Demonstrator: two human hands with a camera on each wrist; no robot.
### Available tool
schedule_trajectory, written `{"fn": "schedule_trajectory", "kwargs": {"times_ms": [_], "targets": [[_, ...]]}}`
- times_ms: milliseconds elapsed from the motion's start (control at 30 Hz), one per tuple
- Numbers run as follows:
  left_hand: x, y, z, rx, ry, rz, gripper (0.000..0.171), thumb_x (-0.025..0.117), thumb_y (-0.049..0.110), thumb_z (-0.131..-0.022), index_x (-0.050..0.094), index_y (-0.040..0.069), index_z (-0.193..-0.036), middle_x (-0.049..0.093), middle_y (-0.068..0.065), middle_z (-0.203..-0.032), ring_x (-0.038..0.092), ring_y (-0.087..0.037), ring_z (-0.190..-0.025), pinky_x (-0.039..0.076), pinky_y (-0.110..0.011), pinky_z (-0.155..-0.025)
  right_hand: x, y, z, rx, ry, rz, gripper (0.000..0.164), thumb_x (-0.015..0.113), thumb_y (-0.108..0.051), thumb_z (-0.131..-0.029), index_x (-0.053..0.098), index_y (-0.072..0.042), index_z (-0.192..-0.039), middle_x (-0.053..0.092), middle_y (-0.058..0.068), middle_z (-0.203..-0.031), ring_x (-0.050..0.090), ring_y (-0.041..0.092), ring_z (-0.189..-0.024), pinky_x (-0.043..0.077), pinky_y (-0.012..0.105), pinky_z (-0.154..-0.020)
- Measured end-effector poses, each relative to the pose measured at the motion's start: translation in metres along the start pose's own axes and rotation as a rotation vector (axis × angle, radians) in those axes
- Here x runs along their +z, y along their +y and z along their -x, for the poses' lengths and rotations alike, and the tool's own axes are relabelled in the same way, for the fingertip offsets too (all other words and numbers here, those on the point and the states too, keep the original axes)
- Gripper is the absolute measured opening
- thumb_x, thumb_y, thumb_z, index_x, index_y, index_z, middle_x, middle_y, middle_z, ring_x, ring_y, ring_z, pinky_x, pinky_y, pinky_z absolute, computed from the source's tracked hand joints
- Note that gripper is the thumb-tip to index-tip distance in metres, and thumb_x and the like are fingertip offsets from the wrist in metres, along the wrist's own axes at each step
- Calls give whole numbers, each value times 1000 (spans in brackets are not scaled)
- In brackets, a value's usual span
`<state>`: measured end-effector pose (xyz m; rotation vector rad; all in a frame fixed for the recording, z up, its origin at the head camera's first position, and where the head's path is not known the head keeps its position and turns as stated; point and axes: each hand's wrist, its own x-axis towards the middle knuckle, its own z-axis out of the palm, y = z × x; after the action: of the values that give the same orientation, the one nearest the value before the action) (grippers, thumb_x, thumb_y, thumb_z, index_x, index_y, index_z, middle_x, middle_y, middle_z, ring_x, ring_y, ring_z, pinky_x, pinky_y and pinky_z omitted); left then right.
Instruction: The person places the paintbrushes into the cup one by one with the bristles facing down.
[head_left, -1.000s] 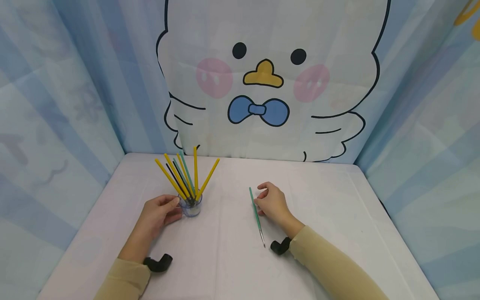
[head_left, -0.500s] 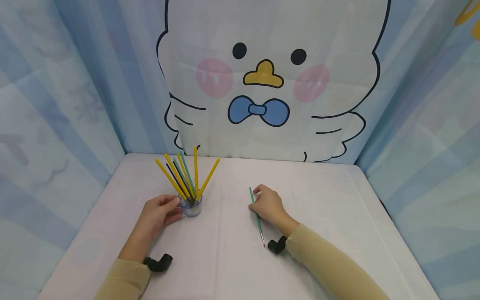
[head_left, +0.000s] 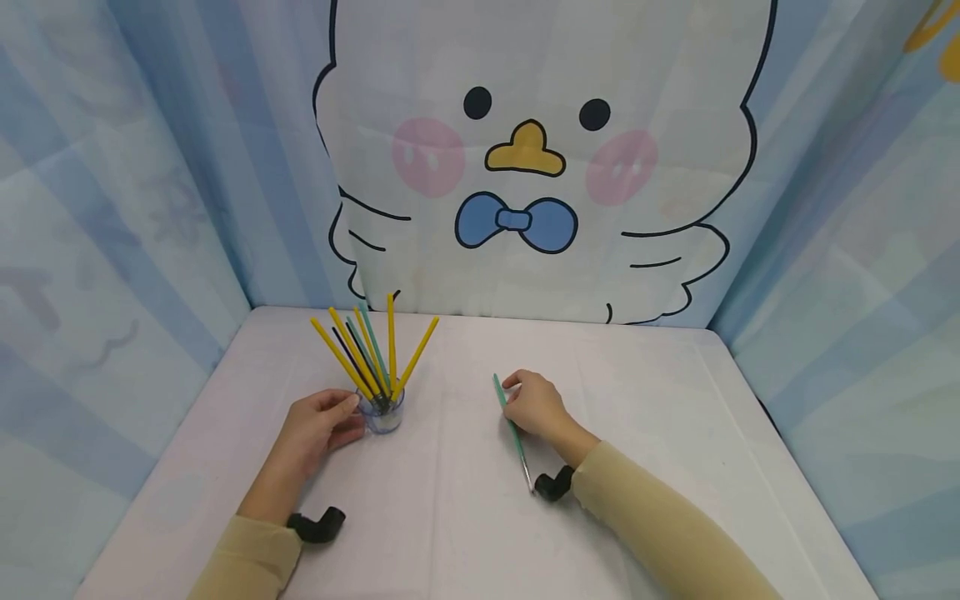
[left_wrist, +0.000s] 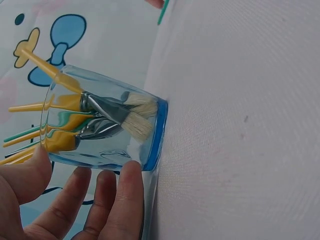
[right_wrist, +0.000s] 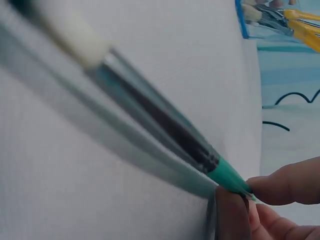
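In the head view, my left hand (head_left: 318, 427) is at the left side of a clear cup (head_left: 385, 419) with a blue base. Its thumb and fingertips touch the cup from one side without wrapping round it, as the left wrist view shows. Several paintbrushes (left_wrist: 70, 102) with yellow, green and dark handles stand in the cup, bristles down. My right hand (head_left: 538, 407) pinches a green-handled paintbrush (right_wrist: 160, 117) by its handle between thumb and fingers. Pale bristles point toward me, and a shadow lies beside the brush on the cloth in the right wrist view.
A white cloth covers the table (head_left: 450, 533). Behind it hangs a curtain (head_left: 525, 275) with a cartoon bird, and blue striped curtains (head_left: 112, 250) close both sides. A black wrist mount (head_left: 318, 527) sticks out below each hand.
My right hand has moved left onto the green paintbrush and now pinches it. The brush has shifted slightly, its handle end leftward. My left hand and the cup have stayed put.
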<state>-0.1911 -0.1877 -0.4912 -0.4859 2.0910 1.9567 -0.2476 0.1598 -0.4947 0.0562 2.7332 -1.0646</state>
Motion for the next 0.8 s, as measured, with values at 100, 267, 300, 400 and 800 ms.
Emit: {"fn": "schedule_trajectory", "kwargs": {"times_ms": [100,267,300,400,800], "targets": [[-1,0,1,6,-8,5,46,68,28,-108,60,-1,-142,66,-11,-124,71,-18,-103,69,-30,-88,1,-2,1,40,-27,-91,44,68,3,-84,70,-8,-127,66,6,-88,60,12,-52,50,20,-46],[-1,1,1,11,-13,9,47,68,28,-108,59,-2,-143,67,-9,-121,71,-18,-102,69,-31,-87,2,-8,4,27,-21,-213,43,69,2,-90,68,-8,-131,64,4,-89,58,13,-54,52,21,-47],[-1,1,1,11,-13,9,47,68,28,-108,59,-2,-143,67,-9,-121,71,-17,-102,69,-30,-86,2,-10,5,17,-17,-241,43,69,3,-90,67,-7,-132,63,4,-90,58,13,-56,54,22,-48],[-1,1,1,8,-8,5,46,68,28,-108,59,-2,-142,68,-9,-120,71,-17,-101,69,-30,-86,2,-16,8,-6,1,-338,46,70,4,-91,65,-8,-135,61,5,-93,59,14,-63,59,26,-52],[-2,1,1,11,-13,12,47,68,28,-108,59,-3,-142,67,-9,-119,71,-17,-101,69,-30,-86,6,-45,19,-130,84,-706,47,66,10,-94,55,-7,-137,60,10,-102,70,17,-76,71,46,-70]]}}
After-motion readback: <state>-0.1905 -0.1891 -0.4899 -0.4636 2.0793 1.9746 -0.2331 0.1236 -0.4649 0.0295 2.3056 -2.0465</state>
